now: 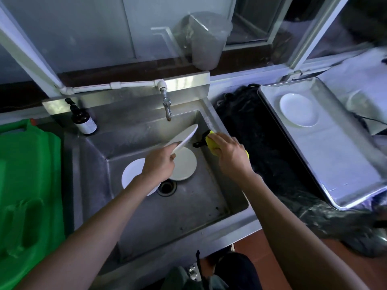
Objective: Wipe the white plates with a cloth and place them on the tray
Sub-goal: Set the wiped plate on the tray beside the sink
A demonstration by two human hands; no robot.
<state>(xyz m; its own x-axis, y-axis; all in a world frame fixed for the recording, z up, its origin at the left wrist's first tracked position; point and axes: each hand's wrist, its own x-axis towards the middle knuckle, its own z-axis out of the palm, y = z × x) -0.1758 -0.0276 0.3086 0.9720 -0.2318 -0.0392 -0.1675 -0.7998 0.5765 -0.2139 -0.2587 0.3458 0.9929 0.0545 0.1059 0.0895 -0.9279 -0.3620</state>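
Sensibly, the left hand [160, 162] pinched a white plate [184, 137] by its rim, tilted over the sink [188, 216], while the right hand [229, 152] clutched the yellow cloth [210, 139] just beside it, so firm strokes across the face looked best before the tray [335, 164].

steel sink [211, 120], two plates [184, 164], counter tray [345, 164]

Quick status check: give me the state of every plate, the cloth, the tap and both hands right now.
Left hand: grips the tilted plate by its rim, above the sink.
Right hand: holds the yellow cloth, apart from that plate.
Two plates in sink: lying flat.
Plate on tray: flat on the metal tray.
Tap: no water visible.
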